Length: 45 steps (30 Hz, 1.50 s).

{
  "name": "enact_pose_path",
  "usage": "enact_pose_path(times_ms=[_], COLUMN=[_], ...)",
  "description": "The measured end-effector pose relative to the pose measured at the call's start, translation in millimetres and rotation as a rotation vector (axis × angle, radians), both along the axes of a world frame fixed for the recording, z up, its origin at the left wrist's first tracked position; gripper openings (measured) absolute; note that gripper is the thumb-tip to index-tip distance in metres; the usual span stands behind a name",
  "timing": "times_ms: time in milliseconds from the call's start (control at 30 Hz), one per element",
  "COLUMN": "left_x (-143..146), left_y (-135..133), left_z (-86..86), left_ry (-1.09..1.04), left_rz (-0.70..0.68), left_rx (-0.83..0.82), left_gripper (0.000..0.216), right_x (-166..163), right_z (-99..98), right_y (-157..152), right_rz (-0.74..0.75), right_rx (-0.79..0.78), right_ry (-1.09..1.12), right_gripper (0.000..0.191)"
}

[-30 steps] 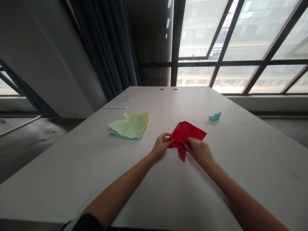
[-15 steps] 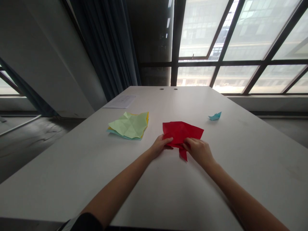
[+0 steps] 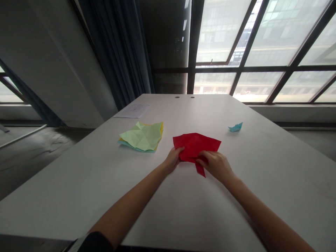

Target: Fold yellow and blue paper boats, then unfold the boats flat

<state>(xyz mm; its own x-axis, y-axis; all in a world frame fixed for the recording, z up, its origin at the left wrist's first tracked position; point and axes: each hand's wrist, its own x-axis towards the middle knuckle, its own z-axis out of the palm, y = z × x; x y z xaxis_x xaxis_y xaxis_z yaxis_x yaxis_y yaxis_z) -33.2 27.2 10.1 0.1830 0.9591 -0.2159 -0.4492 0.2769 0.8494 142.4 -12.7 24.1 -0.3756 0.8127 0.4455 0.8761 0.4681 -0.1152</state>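
Between my two hands is a sheet of red paper [image 3: 193,142], partly folded, with a narrow pointed flap hanging from its near edge. My left hand [image 3: 173,158] grips the left side, its thumb on top and the other fingers underneath, mostly hidden. At the near edge, just right of the middle, my right hand [image 3: 214,162] pinches the paper above the hanging flap. The sheet's wide part fans out beyond my fingers, tilted up a little from the table.
Left of my hands lie crumpled sheets of pale green, yellow and blue paper [image 3: 143,136] in a stack. A small folded blue paper boat [image 3: 235,127] sits to the right. Printed white paper [image 3: 133,111] rests at the far left of the white table [image 3: 199,115].
The red paper's left side has shifted slightly left with my left hand. My right fingers have moved a little left along the near edge.
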Motion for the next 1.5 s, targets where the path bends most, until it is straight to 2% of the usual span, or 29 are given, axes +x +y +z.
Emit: enact_pose_path(times_ms=[167,367,567,733,800,933,1133,1400,1500], left_x=[-3,-9,-7,-6,-7,-8,-13,-25,-33], left_y=[5,7,4,3,3,6,14,23,24], left_z=[-3.8,-6.8,-9.1,-9.2,-8.5,-7.2,-7.2,-11.5,-10.3], left_ry=[-0.072,-0.214,-0.226,-0.275,-0.296,-0.300,-0.144,0.087,0.255], left_rz=[0.063,0.032,0.009,-0.011,-0.005,0.039,0.252,0.269,0.316], left_rx=[-0.076,-0.100,-0.060,-0.082,-0.079,-0.060,0.013,0.009,0.120], left_gripper=[0.017,0.021,0.019,0.016,0.014,0.013,0.022,0.033,0.048], right_x=[2,7,5,6,8,10,12,18,21], right_z=[-3.4,-8.6,-9.7,-16.7,-17.6,-12.7,-5.0,-4.1,-4.1], right_y=[5,11,10,14,16,19,18,22,23], right_rz=[0.044,0.038,0.010,-0.107,-0.117,-0.082,-0.109,0.061,0.086], right_rx=[-0.041,-0.002,-0.044,0.049,0.006,-0.193,-0.235,-0.402,-0.421], right_ry=[0.045,0.078,0.212,0.297,0.414,0.638,0.736,0.950,1.004], right_gripper=[0.042,0.027,0.028,0.032,0.036,0.036,0.039,0.047,0.050])
